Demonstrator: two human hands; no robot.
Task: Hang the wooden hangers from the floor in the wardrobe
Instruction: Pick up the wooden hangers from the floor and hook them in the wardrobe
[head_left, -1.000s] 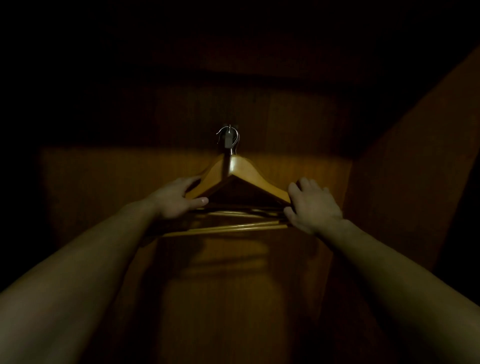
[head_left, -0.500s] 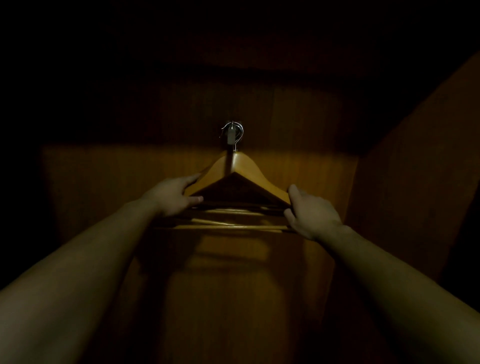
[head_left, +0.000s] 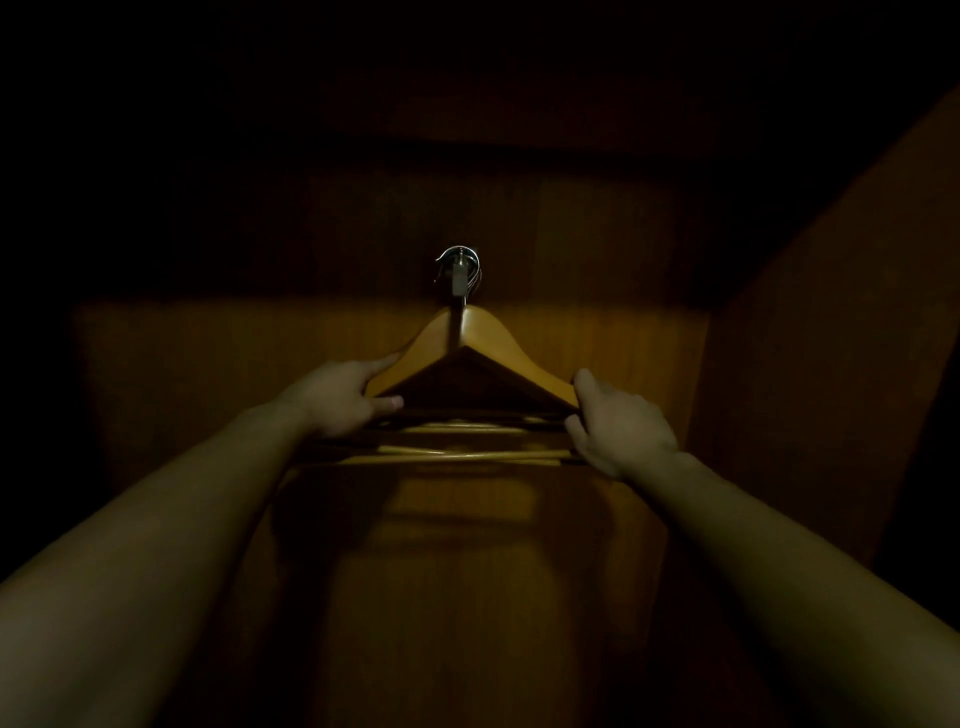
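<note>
Hangers (head_left: 470, 358) hang bunched in the dim wardrobe (head_left: 831, 364), hooks (head_left: 458, 283) at the rail (head_left: 460, 255); the left grip (head_left: 343, 397) pinches one end, the right grip (head_left: 621, 421) clasps the other. If a hook sits half-caught, letting go may drop them.

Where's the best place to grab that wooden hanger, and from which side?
Probably its two sloping shoulder ends, one from each side, as the left hand and right hand hold it. The wooden hanger is wide and symmetric, with its metal hook at top centre, so end grips should keep it level.
</note>
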